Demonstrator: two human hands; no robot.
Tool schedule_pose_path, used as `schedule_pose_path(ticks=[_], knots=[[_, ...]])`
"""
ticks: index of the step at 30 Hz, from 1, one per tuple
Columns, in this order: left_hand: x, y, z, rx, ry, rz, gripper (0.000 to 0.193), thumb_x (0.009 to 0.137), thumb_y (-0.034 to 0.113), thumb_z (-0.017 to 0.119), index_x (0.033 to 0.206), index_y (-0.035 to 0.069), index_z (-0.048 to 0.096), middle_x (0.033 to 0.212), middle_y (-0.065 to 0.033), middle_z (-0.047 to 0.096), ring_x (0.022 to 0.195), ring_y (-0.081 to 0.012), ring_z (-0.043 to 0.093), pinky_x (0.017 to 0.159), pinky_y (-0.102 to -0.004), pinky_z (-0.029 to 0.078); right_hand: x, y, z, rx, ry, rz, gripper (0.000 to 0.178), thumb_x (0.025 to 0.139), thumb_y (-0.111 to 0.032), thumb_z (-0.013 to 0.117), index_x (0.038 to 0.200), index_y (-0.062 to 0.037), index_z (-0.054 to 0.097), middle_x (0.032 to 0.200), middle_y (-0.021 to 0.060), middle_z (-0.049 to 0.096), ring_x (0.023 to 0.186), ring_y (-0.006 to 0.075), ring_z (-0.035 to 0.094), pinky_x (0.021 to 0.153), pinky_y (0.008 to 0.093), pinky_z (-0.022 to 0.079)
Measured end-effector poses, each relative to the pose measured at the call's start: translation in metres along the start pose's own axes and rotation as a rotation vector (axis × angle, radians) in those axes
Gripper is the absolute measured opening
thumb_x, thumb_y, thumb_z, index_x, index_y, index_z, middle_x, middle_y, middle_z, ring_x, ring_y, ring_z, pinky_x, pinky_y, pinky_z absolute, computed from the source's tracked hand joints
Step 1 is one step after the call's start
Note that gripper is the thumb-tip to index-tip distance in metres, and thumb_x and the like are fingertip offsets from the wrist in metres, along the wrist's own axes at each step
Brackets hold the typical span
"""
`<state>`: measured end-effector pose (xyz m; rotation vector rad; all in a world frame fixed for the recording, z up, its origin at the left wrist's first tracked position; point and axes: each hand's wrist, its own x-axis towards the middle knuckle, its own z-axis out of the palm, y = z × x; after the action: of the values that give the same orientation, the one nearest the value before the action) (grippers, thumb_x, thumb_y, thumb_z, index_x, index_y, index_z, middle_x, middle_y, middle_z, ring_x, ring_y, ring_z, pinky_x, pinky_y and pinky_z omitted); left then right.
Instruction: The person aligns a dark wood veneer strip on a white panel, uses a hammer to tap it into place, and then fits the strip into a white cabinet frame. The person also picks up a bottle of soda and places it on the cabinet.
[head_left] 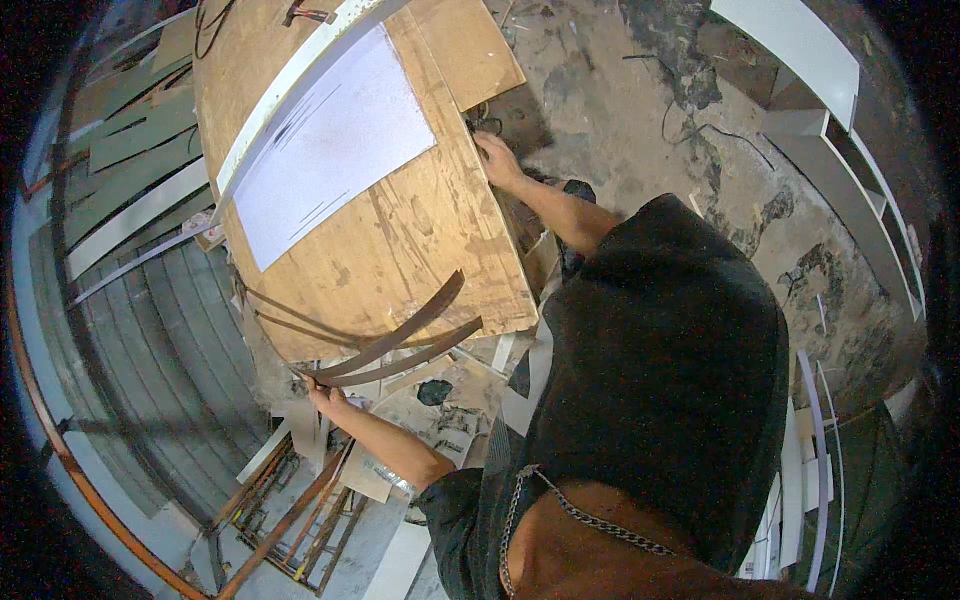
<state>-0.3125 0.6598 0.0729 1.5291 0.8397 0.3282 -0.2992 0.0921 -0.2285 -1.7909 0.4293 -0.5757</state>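
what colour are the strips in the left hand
Dark brown strips, clearest in the head view.

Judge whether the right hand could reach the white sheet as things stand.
Probably yes: the right hand is at the edge of the wooden top, close to a corner of the sheet, with only bare wood between them.

Table [400, 225]: light wooden top, brown scuffs and stains, straight right edge. On it: pale lilac-white sheet [335, 150], flat, several thin dark streaks across its left part. Long white strip [296, 68] runs along the sheet's left side. Small red-and-black item [308, 15] at the far end, kind unclear. Two dark brown strips [430, 302] extend over the near end; contact with the top cannot be told. Floor [600, 110]: grey-brown, dark blotches; thin black cable [715, 130] lies on it.
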Motion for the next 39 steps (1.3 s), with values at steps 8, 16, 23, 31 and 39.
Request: schedule_pose_path(ticks=[8,16,23,31,39], knots=[[0.021,-0.001,-0.076,0.046,-0.245,0.283,0.052,0.08,0.009,0.064,0.128,-0.003,0.051,0.107,-0.0074,0.052,0.087,-0.014,0.049,0.075,-0.0248,0.044,0.029,-0.008,0.008,-0.064,0.025,0.334,0.041,0.095,-0.028,0.05,0.123,0.001,0.053,0.117,0.022,0.057,0.112,0.0339,0.053,0.094,0.0439,0.041],[-0.038,0.014,-0.055,-0.088,0.003,0.01,0.032,0.093,0.026,0.062,0.121,0.009,0.06,0.109,-0.0039,0.065,0.098,-0.0179,0.061,0.082,-0.0347,0.052,0.119,0.023,0.019,-0.329,-0.523,0.476,0.065,0.098,-0.051,0.021,0.145,-0.0101,0.036,0.153,0.0182,0.027,0.138,0.0345,0.032,0.112,0.0442,0.027],[-0.101,0.03,-0.061,-0.263,-0.109,0.062,0.033,0.093,0.02,0.063,0.123,0.007,0.058,0.109,-0.0031,0.064,0.098,-0.0187,0.06,0.086,-0.0336,0.05,0.123,0.031,0.047,-0.398,-0.693,0.307,0.063,0.098,-0.049,0.024,0.145,-0.0092,0.036,0.154,0.0198,0.025,0.139,0.0352,0.031,0.112,0.0442,0.027],[-0.147,0.012,-0.024,-0.329,0.028,0.098,0.035,0.091,0.014,0.064,0.123,0.002,0.057,0.113,-0.0062,0.063,0.103,-0.021,0.057,0.087,-0.0338,0.047,0.067,-0.002,-0.039,-0.212,-0.697,-0.072,0.046,0.097,-0.028,0.046,0.131,0.0018,0.05,0.138,0.0254,0.047,0.13,0.0396,0.043,0.106,0.0481,0.034],[-0.226,-0.065,0.054,-0.524,0.235,0.377,0.034,0.085,0.011,0.071,0.115,-0.001,0.06,0.106,-0.0097,0.065,0.094,-0.0229,0.061,0.084,-0.0378,0.049,-0.009,-0.186,-0.159,0.153,-1.075,-0.357,0.038,0.091,-0.024,0.062,0.123,-0.0043,0.059,0.12,0.018,0.061,0.106,0.0272,0.061,0.09,0.0338,0.048]])
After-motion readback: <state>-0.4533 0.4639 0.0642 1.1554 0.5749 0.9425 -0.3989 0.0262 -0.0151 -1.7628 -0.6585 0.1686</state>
